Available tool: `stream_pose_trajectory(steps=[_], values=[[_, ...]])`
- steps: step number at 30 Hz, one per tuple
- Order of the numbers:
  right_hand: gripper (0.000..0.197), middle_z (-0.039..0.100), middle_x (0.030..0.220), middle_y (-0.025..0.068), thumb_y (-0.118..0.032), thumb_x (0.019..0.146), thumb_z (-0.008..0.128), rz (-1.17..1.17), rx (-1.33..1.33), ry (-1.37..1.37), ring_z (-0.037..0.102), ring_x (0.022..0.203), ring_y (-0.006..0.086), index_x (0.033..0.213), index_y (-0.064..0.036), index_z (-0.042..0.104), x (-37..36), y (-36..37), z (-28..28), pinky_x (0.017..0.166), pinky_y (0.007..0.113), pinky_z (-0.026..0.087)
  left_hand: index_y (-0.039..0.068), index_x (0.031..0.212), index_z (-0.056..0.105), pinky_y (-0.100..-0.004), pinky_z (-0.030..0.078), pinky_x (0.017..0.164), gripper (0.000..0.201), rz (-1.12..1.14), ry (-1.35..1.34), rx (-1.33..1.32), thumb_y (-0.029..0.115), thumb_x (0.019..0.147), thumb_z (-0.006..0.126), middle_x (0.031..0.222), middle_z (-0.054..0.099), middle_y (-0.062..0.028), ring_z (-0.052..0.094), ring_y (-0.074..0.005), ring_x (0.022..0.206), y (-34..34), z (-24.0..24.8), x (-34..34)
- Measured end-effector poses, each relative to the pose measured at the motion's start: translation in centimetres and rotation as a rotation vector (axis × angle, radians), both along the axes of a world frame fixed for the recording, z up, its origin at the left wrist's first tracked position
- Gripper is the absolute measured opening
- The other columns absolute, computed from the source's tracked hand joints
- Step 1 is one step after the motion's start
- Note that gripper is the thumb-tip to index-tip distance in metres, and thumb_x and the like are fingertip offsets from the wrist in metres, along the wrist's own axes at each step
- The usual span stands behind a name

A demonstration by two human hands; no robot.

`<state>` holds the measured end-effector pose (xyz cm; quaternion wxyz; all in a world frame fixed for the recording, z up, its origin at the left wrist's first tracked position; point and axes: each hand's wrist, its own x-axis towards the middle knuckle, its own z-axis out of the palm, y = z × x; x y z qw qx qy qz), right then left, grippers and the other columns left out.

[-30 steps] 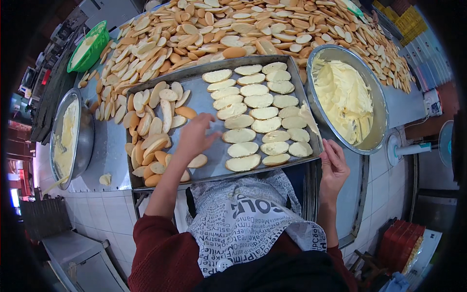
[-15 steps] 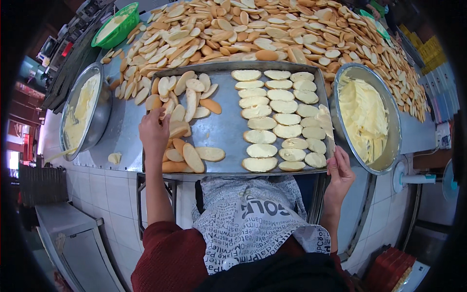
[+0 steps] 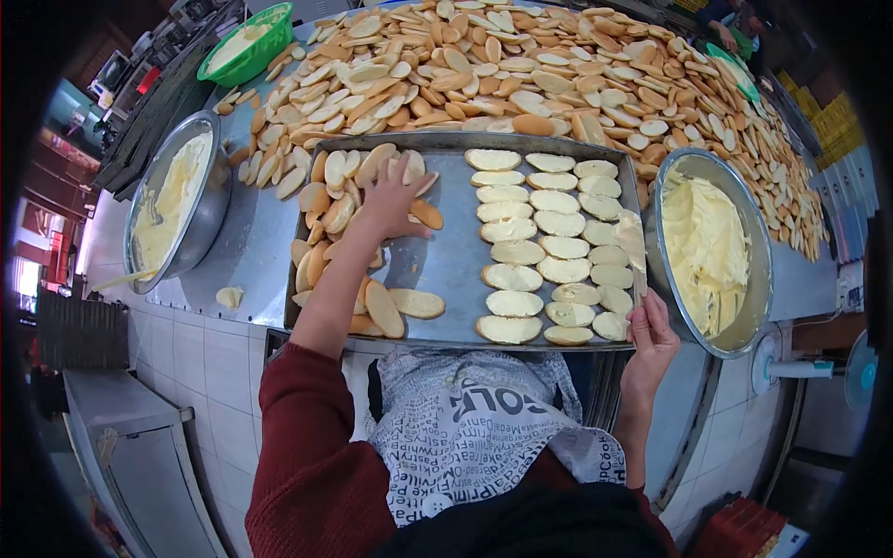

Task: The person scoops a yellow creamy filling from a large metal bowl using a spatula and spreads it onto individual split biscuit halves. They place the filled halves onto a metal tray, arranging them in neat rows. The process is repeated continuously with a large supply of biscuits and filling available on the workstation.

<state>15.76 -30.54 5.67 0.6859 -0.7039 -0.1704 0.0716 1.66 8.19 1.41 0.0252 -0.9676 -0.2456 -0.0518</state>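
Observation:
My left hand (image 3: 393, 203) reaches over the left part of a shallow metal tray (image 3: 419, 321), its fingers spread on top of a heap of plain oval bread slices (image 3: 381, 307). My right hand (image 3: 653, 335) is at the tray's right front corner, closed on the handle of a spatula. Pale cream coats the spatula's blade (image 3: 633, 244), which points away from me along the right edge. Rows of bread slices spread with cream (image 3: 513, 303) lie in the tray's right half.
Behind the tray is a large pile of bread slices (image 3: 521, 79). Metal bowls of cream stand on the left (image 3: 216, 177) and right (image 3: 712, 251). A green basin (image 3: 279, 33) sits at the far left. Another person's hand (image 3: 728, 42) shows at the far right.
My left hand has moved right and away from me across the heap, its fingers spreading. My right hand still holds the spatula at the corner. The whole view has shifted slightly.

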Motion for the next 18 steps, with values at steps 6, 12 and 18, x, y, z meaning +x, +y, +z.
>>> stream_pose_trajectory(steps=[6,12,18], values=[[0.028,0.061,0.115,0.0079,-0.001,0.088,0.062,0.02,0.05,0.013,0.051,0.074,0.006,0.117,-0.0008,0.065,-0.2,0.8,-0.1,0.056,0.02,0.038,0.027,0.135,0.043,-0.0511,0.037,0.103,0.084,0.011,0.275,-0.218,0.045,0.063,0.082,0.141,0.04,-0.0106,0.035,-0.0379,0.132,5.1,-2.0,0.7],[0.03,0.06,0.113,0.0071,-0.002,0.088,0.063,0.066,0.064,0.026,0.053,0.076,0.0075,0.118,0.0022,0.063,-0.6,1.8,-0.3,0.056,0.02,0.038,0.022,0.132,0.048,-0.0482,0.039,0.1,0.084,-0.082,0.052,-0.024,0.052,0.061,0.081,0.138,0.041,-0.0136,0.044,-0.0354,0.125,1.8,-1.2,1.1],[0.031,0.06,0.11,0.0074,-0.002,0.088,0.063,0.083,0.048,0.013,0.053,0.076,0.0082,0.118,0.0041,0.062,-0.7,2.3,0.1,0.055,0.021,0.037,0.019,0.116,0.058,-0.0448,0.049,0.081,0.041,-0.133,0.077,0.036,0.033,0.079,0.069,0.104,0.062,-0.0117,0.06,-0.0296,0.102,5.1,-4.3,2.1]])
